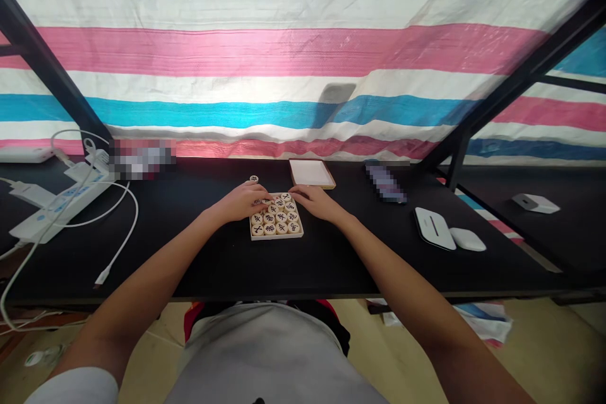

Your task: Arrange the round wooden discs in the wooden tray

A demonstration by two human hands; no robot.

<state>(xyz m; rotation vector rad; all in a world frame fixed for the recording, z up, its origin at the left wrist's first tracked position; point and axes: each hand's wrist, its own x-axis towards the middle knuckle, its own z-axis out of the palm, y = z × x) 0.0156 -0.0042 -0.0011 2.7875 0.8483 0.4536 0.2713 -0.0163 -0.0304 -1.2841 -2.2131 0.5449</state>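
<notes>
Resting on the black desk [331, 265], roughly midway between both arms, the shallow white tray [277, 237] is where I look first. Round cream pieces [269, 228] marked with dark characters lie in it, face up, side by side; I count four along the edge nearest the body. The left hand [237, 203] comes over the tray's far left corner with its fingers bent across the pieces there. From where I watch, I cannot tell whether those fingers pinch a piece or only touch. The right hand [316, 201] meets the far right corner, fingertips at the rim and the pieces beside it; I cannot tell whether that hand grips anything either.

A loose piece [254, 178] sits outside the tray, just past the left fingers. Beyond the right hand lies a box lid [312, 173], pale inside with a brownish edge.

Further right I see a blurred-out dark object [385, 182], then a flat white device [434, 229] with a rounded white case [468, 239] just beside it. On the far left, a white power strip [61, 202] lies at a slant with white cables [135, 205] looping around it. Behind the desk hangs a sheet [265, 50] striped blue, white and pink.
</notes>
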